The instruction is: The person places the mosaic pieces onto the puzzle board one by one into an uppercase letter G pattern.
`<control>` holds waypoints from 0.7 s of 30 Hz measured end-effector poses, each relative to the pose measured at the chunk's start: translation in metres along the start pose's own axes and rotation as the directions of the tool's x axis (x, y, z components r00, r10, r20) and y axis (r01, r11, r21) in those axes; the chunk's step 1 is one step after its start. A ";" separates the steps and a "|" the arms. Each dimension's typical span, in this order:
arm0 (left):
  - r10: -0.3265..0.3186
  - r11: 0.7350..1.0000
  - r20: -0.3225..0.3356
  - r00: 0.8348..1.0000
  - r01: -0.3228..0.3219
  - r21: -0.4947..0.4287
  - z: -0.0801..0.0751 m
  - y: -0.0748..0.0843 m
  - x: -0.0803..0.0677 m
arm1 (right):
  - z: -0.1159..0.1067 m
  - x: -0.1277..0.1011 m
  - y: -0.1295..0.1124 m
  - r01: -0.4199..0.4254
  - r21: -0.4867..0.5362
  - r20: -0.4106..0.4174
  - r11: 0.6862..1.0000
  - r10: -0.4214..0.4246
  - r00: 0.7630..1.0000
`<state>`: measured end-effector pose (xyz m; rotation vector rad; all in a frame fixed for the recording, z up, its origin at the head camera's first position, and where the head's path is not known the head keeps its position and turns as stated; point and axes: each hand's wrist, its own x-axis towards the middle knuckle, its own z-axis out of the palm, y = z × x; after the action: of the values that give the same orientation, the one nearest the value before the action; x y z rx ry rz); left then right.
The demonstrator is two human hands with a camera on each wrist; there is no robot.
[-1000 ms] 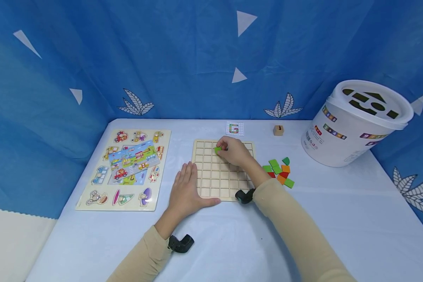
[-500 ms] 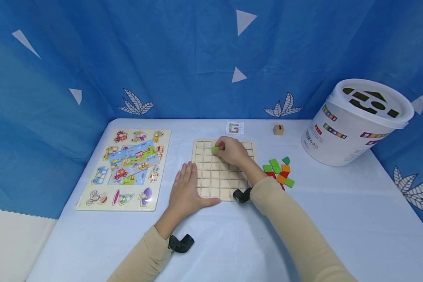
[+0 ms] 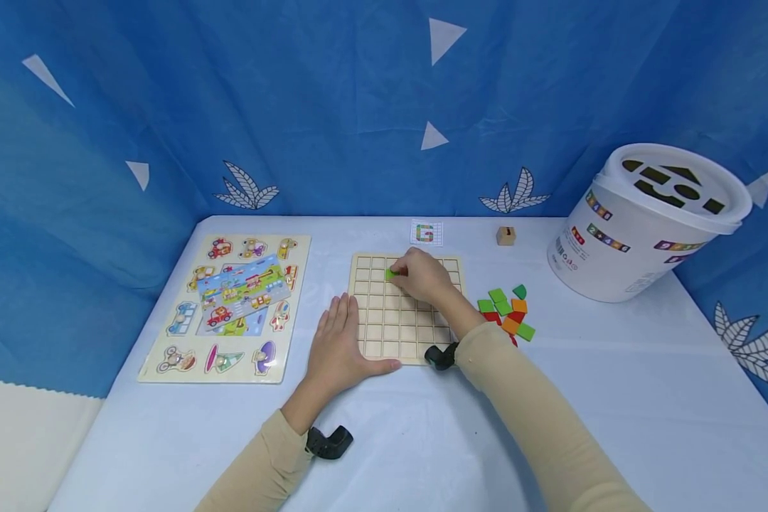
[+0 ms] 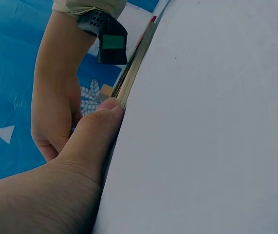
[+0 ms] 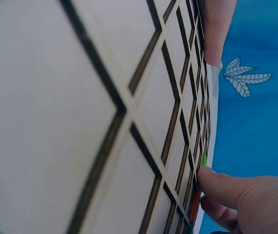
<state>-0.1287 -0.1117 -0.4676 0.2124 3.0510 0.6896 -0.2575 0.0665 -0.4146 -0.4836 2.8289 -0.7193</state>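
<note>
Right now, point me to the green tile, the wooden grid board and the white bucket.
green tile [image 3: 392,273], head view, its top face beside the right hand's fingertips.
wooden grid board [image 3: 390,327], head view, a bare cell in its near rows.
white bucket [image 3: 621,249], head view, its side wall below the lid.

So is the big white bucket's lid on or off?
On. The lid sits flat over the bucket, cutouts facing up.
</note>
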 end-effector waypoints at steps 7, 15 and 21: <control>-0.014 1.000 0.021 1.000 0.014 0.001 0.000 0.002 0.000 | -0.015 -0.015 0.014 0.039 0.048 0.003 0.998 -0.039 0.999; -0.007 1.000 -0.001 1.000 0.007 -0.017 0.002 0.003 0.000 | -0.053 -0.050 0.062 -0.114 0.053 -0.033 0.992 0.115 0.993; -0.005 1.000 -0.004 1.000 0.005 -0.009 0.002 0.001 0.000 | -0.074 -0.076 0.104 -0.238 0.037 -0.030 0.970 0.240 0.970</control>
<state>-0.1288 -0.1100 -0.4687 0.2035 3.0505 0.7042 -0.2333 0.2120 -0.3942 -0.1213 2.8343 -0.7299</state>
